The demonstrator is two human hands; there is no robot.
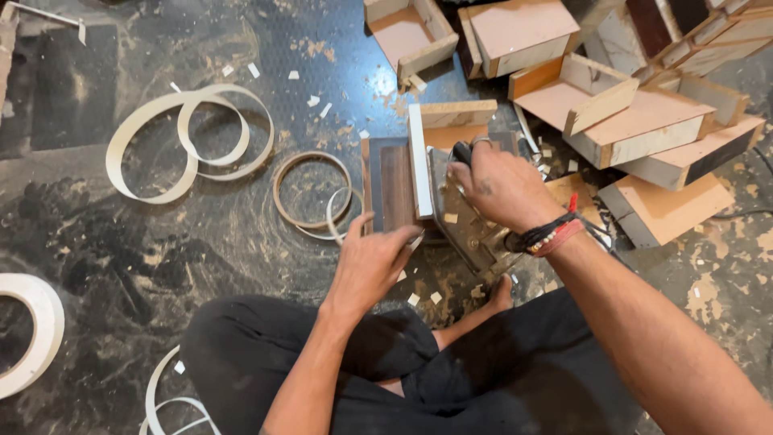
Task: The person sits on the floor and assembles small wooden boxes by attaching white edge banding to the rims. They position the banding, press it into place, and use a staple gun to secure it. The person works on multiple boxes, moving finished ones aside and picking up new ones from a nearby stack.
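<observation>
The wooden box [419, 173] lies on the dark floor [241, 242] in the middle of the frame, its dark brown veneered face up and a white edge strip [419, 161] running along one side. The left hand [370, 262] rests at the box's lower edge, fingers bent and closed on the near end of the white strip; what else it pinches I cannot tell. The right hand [501, 189], with a ring and red and black wristbands, is wrapped around a dark handle of a metal tool [463, 225] pressed against the box's right side. Stacked open boxes [628, 105] of pale board fill the upper right of the frame. Loose loops of white edge tape [189, 141] lie at upper left, a brown loop [312, 191] sits just left of the box, and a white tape roll [32, 330] shows at the lower left edge. Small offcuts and dust speckle the floor.
</observation>
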